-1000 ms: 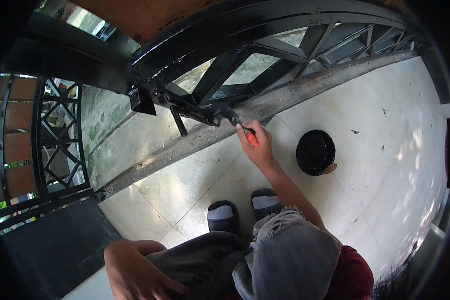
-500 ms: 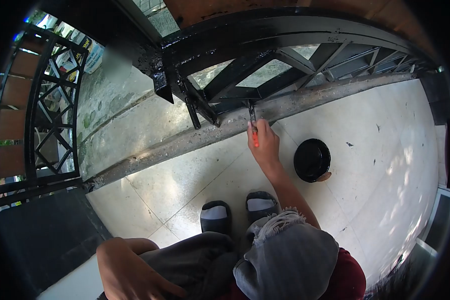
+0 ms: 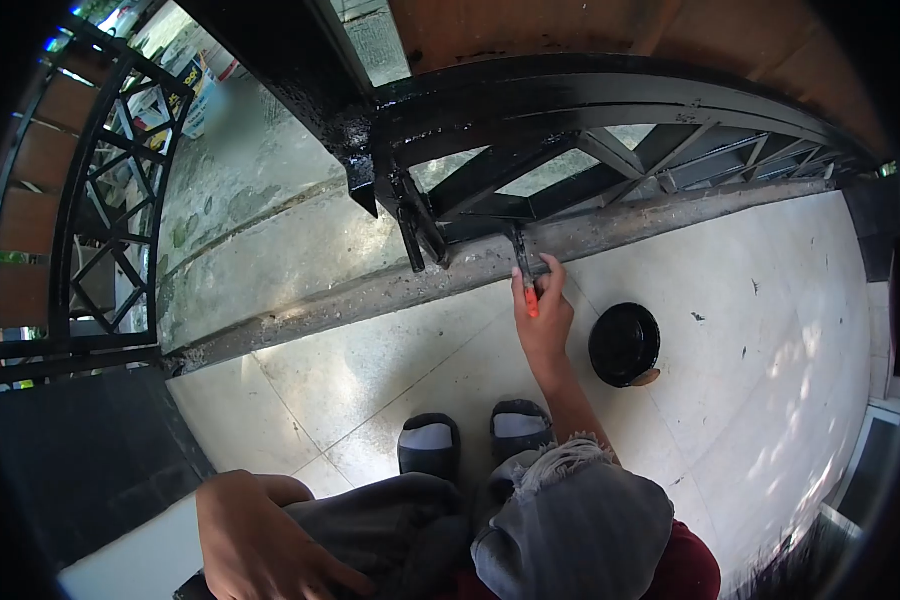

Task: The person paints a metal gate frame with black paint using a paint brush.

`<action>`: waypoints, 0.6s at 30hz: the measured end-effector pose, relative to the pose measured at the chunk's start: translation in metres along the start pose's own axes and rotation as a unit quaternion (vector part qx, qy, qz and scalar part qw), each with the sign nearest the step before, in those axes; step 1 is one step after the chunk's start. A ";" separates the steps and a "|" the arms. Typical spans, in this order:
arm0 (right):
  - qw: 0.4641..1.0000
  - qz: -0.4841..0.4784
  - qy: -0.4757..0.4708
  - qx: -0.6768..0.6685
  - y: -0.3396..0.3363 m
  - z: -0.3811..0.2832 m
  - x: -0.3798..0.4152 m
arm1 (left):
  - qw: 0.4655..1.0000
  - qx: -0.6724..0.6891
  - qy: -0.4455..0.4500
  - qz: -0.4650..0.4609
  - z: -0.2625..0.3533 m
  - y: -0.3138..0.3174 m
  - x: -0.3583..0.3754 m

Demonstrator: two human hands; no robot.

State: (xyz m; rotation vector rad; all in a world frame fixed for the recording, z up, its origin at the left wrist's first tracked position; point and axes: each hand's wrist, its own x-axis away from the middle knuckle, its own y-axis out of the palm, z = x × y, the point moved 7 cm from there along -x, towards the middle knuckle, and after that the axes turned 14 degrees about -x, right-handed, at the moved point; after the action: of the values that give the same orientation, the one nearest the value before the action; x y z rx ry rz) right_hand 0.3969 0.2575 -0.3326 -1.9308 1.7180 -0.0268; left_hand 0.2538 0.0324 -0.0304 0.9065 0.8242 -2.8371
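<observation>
My right hand (image 3: 547,315) is closed around a paintbrush (image 3: 531,298) with an orange-red handle, one finger lifted off it. The brush's dark end reaches the lower rail of a black metal gate (image 3: 480,190), whose bars look glossy and wet near the corner post. To the right of the hand, a round black pan (image 3: 625,345) with dark contents sits on the tiles, a small brown piece at its edge. My left hand (image 3: 310,570) rests over my lap at the bottom edge; one finger is stretched out, the rest partly cut off.
Beneath the gate runs a rough concrete sill (image 3: 370,295). Another black gate panel (image 3: 120,210) with brown boards stands at the left, and buckets (image 3: 195,90) lie beyond it. My sandalled feet (image 3: 430,445) are on the pale tiled floor (image 3: 750,300), which has dark specks.
The view has tilted, so the gate and pan sit lower in it. My right hand keeps the paintbrush at the lower rail, and one finger has straightened away from the handle.
</observation>
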 end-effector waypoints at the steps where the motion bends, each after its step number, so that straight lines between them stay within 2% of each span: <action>1: 0.999 0.003 0.039 -0.013 -0.003 0.003 0.002 | 1.000 0.003 -0.007 0.000 0.000 0.000 0.000; 2: 0.996 0.008 0.080 -0.024 -0.005 0.008 0.006 | 1.000 0.007 -0.012 -0.001 -0.001 0.001 0.001; 4: 0.995 -0.009 0.093 -0.033 -0.001 0.013 0.009 | 1.000 0.010 -0.007 -0.009 -0.001 0.002 0.001; 6: 0.992 -0.025 -0.072 -0.105 0.012 -0.001 0.013 | 1.000 0.010 -0.002 -0.026 -0.001 0.004 0.002; 7: 0.984 -0.049 -0.055 -0.162 0.021 0.001 0.017 | 0.999 0.009 -0.001 -0.034 -0.001 0.005 0.002; 8: 0.984 -0.047 -0.055 -0.162 0.021 -0.003 0.015 | 0.999 0.010 -0.001 -0.043 -0.001 0.006 0.002; 10: 0.979 -0.008 -0.135 -0.155 0.013 -0.023 0.013 | 0.998 0.011 -0.002 -0.060 -0.002 0.008 0.003; 14: 0.994 0.013 -0.068 -0.082 0.014 0.000 0.020 | 0.995 -0.006 0.001 -0.101 -0.002 0.016 0.002; 16: 0.978 -0.090 -0.048 -0.180 0.030 -0.002 0.025 | 0.996 0.005 -0.022 -0.089 -0.005 0.009 0.000; 18: 0.970 -0.100 -0.048 -0.216 0.029 -0.007 0.025 | 0.996 0.020 -0.046 -0.076 -0.009 0.007 -0.002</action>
State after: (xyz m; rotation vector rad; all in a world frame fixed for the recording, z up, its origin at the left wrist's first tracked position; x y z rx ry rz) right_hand 0.3725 0.2310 -0.3475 -2.3705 1.5507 0.3904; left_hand 0.2619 0.0305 -0.0387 0.7401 0.8644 -3.0092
